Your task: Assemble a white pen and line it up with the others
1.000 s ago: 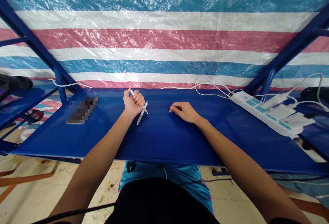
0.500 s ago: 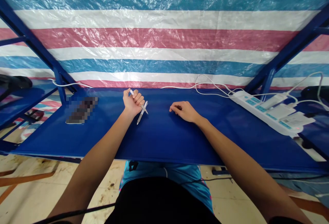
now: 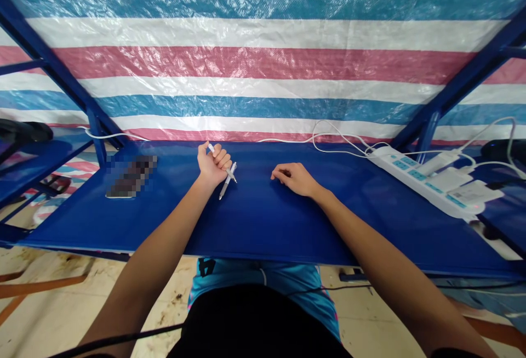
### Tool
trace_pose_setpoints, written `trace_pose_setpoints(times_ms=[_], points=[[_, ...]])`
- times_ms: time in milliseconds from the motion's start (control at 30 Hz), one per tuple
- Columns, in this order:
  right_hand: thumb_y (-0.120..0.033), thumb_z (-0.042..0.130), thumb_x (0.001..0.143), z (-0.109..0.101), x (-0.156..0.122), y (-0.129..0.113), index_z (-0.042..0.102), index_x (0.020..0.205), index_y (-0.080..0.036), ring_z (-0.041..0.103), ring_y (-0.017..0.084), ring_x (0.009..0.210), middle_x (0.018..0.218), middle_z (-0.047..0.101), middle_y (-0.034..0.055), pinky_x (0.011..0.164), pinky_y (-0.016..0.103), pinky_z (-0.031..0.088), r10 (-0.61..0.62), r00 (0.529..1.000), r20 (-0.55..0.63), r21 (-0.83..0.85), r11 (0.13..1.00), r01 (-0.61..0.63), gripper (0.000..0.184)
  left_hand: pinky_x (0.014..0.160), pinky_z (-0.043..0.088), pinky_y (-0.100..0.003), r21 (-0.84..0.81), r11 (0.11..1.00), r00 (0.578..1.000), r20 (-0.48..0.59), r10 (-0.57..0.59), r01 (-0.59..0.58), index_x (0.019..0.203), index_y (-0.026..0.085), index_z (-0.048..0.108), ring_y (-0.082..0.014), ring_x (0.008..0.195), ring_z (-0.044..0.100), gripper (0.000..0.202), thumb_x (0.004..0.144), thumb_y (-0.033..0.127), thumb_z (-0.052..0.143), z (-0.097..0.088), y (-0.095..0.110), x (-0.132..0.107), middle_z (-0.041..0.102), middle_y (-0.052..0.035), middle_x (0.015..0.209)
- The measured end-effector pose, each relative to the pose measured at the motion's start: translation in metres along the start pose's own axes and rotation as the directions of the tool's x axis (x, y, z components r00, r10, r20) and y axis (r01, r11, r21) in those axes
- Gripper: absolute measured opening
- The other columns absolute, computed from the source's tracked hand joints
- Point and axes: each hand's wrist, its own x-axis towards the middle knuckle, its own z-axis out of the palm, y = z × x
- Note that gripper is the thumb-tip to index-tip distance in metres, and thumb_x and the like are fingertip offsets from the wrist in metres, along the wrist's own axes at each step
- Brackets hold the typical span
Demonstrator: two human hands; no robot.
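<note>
My left hand [image 3: 212, 165] is curled shut around two slim white pens [image 3: 225, 187] — my fingers hide their middles, so I can't tell whether they're joined. One end pokes out above my fingers, the others angle down past my little finger, over the blue tabletop [image 3: 263, 221]. My right hand [image 3: 292, 179] rests empty, fingers loosely curled — and off to the left, a pixelated patch hides a flat object [image 3: 131, 177].

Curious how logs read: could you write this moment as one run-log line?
left hand: gripping white pens | right hand: empty, resting on blue tabletop | nearby: power strip
</note>
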Motion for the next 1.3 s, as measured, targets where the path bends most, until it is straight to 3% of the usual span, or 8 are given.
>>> trace_pose_setpoints(times_ms=[200,400,867,1300], points=[[-0.035,0.050,0.094,-0.0003,-0.0007,-0.0005,0.069,0.074,-0.021,0.056,0.015,0.058,0.063,0.062,0.0001,0.067,0.029,0.042,-0.003,1.000,-0.006,0.002,1.000,0.003,0.031,0.033,0.017,-0.023,0.002,1.000,1.000,0.011,-0.004,0.004,0.055,0.022,0.021,-0.0080,0.032,0.020,0.056,0.105,0.043,0.037,-0.0038,0.0002,0.0031,0.015,0.0076,0.046],[-0.036,0.049,0.094,-0.0005,-0.0009,-0.0013,0.068,0.074,-0.021,0.056,0.015,0.059,0.063,0.063,0.0005,0.066,0.029,0.041,0.001,1.000,0.003,-0.006,1.000,-0.001,0.031,0.032,0.015,-0.022,0.002,1.000,1.000,-0.005,0.000,0.000,0.056,0.023,0.019,-0.0084,0.031,0.018,0.054,0.106,0.040,0.030,-0.0026,0.0010,0.0020,0.013,0.0073,0.045],[-0.038,0.050,0.094,0.0006,-0.0008,0.0013,0.070,0.074,-0.021,0.056,0.015,0.058,0.063,0.062,0.0003,0.065,0.029,0.041,-0.009,1.000,-0.010,0.011,1.000,0.009,0.032,0.032,0.015,-0.023,-0.006,1.000,1.000,0.028,-0.015,0.015,0.056,0.024,0.022,-0.0090,0.031,0.020,0.055,0.104,0.043,0.039,-0.0065,0.0006,0.0056,0.014,0.0079,0.045],[-0.034,0.050,0.094,-0.0004,-0.0004,-0.0008,0.069,0.074,-0.021,0.056,0.015,0.058,0.063,0.063,0.0001,0.067,0.029,0.042,-0.001,1.000,0.002,-0.001,1.000,0.001,0.031,0.031,0.016,-0.021,0.000,1.000,1.000,-0.005,-0.018,0.018,0.057,0.023,0.019,-0.0085,0.031,0.018,0.052,0.106,0.039,0.029,0.0012,-0.0011,-0.0010,0.013,0.0077,0.045]])
